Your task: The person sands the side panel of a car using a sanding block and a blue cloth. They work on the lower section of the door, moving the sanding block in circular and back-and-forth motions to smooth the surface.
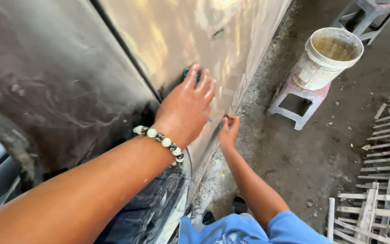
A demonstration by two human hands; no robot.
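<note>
My left hand [186, 108], with a bead bracelet on its wrist, lies flat against a dusty, dull car body panel [168, 36]. It presses a small blue pad [186, 72] to the panel, and only the pad's edge shows past the fingertips. My right hand [228, 132] is lower down, at the panel's bottom edge. Its fingers are pinched on a small dark piece [226, 116] that is too small to make out. A dark seam [127, 54] runs between this panel and the darker panel [46, 90] on the left.
A white bucket [328, 58] of murky water stands on a small plastic stool [294, 103] on the concrete floor. A grey stool [366, 16] stands at the top right, and a rack of pale wooden slats [380, 180] lies on the right. A car wheel [159, 212] is below my left arm.
</note>
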